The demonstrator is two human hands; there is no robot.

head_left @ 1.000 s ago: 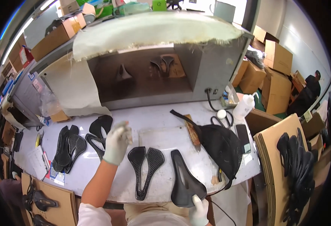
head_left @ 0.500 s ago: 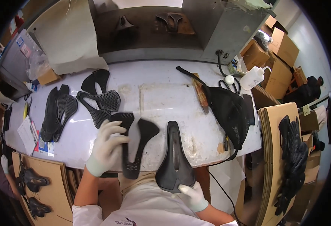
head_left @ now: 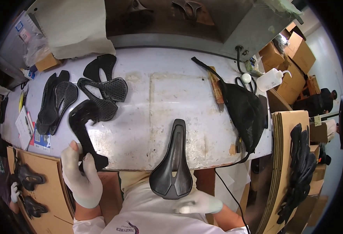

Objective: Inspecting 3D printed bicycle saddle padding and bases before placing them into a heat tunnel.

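Note:
My left hand (head_left: 81, 175), in a white glove, grips a black saddle pad (head_left: 83, 130) by its narrow end at the table's near left edge; the pad is blurred. My right hand (head_left: 198, 202), also gloved, holds the wide rear of a glossy black bicycle saddle (head_left: 172, 163) from underneath. The saddle's nose points away from me and rests on the white worktable (head_left: 171, 101). Just beyond the left hand lie two more black mesh saddle pads (head_left: 105, 91).
A stack of black saddle shells (head_left: 56, 101) lies at the table's left. A black bag (head_left: 243, 109), scissors, a wooden-handled tool (head_left: 216, 87) and a squeeze bottle (head_left: 271, 78) sit at the right. Cardboard sheets with saddle parts (head_left: 300, 163) stand on both sides. Another person (head_left: 319, 103) is far right.
My left hand has pulled one black pad from the table's middle toward the near left edge. The saddle in my right hand has moved slightly up onto the table.

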